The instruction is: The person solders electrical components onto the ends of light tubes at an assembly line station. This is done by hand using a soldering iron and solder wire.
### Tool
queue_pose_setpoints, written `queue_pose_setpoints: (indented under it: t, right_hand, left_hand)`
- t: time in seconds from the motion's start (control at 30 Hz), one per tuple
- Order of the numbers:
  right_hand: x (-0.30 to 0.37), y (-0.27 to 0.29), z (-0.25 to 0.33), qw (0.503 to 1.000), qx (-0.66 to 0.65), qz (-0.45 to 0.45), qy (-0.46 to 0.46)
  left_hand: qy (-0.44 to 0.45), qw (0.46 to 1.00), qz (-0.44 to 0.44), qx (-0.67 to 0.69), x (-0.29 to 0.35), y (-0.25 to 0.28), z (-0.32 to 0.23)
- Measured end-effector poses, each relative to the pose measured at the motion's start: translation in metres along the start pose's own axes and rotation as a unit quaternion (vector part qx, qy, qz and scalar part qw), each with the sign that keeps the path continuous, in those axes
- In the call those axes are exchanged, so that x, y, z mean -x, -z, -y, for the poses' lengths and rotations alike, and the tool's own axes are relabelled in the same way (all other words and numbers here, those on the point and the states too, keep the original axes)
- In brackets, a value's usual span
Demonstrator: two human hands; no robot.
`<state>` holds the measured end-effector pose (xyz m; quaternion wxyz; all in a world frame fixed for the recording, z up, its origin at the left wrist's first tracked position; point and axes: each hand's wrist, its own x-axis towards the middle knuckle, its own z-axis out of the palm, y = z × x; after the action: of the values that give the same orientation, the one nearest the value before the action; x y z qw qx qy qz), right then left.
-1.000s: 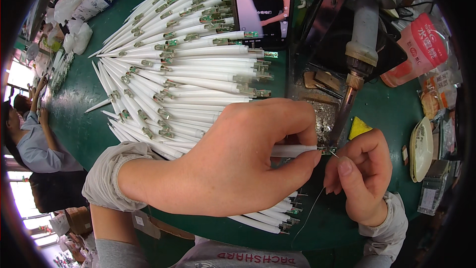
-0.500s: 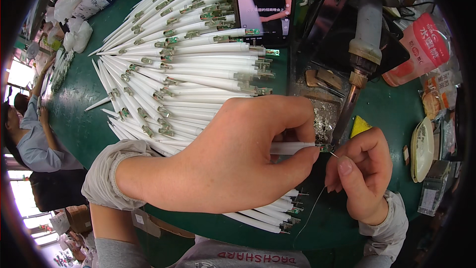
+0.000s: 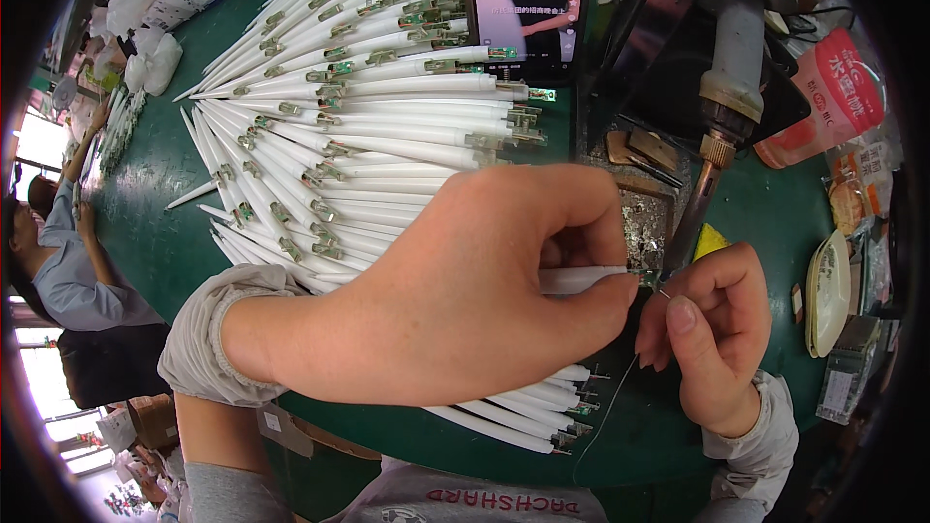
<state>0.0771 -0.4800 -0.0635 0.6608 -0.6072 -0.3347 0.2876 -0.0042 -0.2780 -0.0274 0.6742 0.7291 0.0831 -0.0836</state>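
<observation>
Pinched between thumb and fingers of my left hand (image 3: 484,300) is a white tapered tube (image 3: 581,280) with a small green circuit board (image 3: 646,277) at its right end. Beside that end is the tip of a soldering iron (image 3: 733,77), which slants down from the upper right; whether they touch I cannot tell. My right hand (image 3: 717,344) is closed on a thin solder wire (image 3: 607,415). A short end of the wire points at the board, and the rest trails down toward the table's near edge.
Many similar white tubes (image 3: 407,118) lie fanned out at left, with several more (image 3: 523,416) below my left hand. A phone (image 3: 523,10) stands behind. A solder-flecked tray (image 3: 644,218), yellow sponge (image 3: 710,240), pink package (image 3: 823,97) and pale dish (image 3: 825,295) are rightward. Someone sits far left.
The whole view has shifted slightly. Both hands keep their grips, and the tube's board end stays close to the iron's tip.
</observation>
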Motion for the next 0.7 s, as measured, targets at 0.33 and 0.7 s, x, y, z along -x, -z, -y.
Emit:
queue_pose_setpoints:
  t: [0.33,0.7]
  right_hand:
    - [-0.0002,0.0011,-0.0018,1.000,-0.003,-0.002,-0.002]
    - [0.0000,-0.0028,-0.0019,1.000,-0.019,-0.005,-0.015]
  left_hand:
    - [0.004,0.999,-0.006,-0.052,-0.0010,0.0004,0.0023]
    - [0.034,0.999,0.013,-0.001,-0.0021,0.0001,-0.0004]
